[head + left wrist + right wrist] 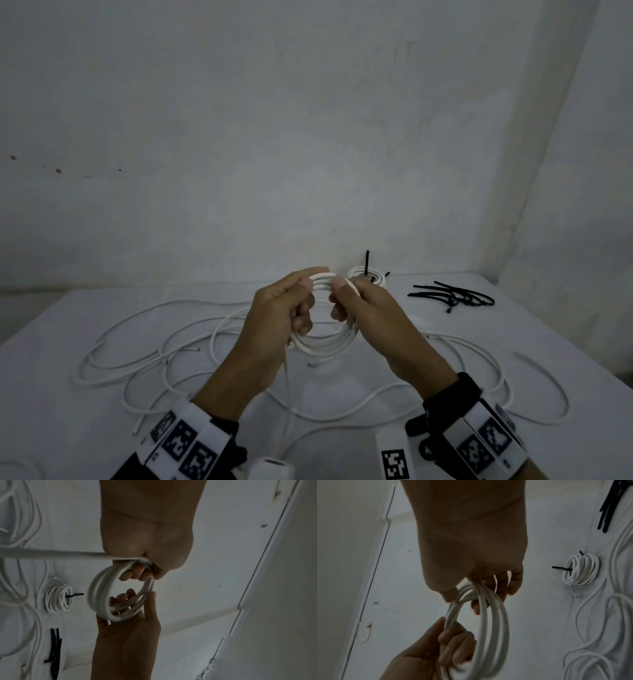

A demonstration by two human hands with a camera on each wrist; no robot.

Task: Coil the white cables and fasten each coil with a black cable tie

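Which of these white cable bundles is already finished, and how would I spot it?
Look along the far edge of the white table, where it meets the wall, just beyond the two hands. There lies a small tight finished coil. Unlike the loose cables sprawled around, and the coil in hand, it has a black tie sticking up.

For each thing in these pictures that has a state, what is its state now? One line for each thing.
Left hand: grips the coil's left side.
Right hand: grips the coil's right side.
Coil in the hands: held above the table, no tie on it, a loose end hanging.
Finished coil: lying on the table, fastened with a black tie.
Spare ties: heaped on the table, unused.
Loose cables: uncoiled on the table.
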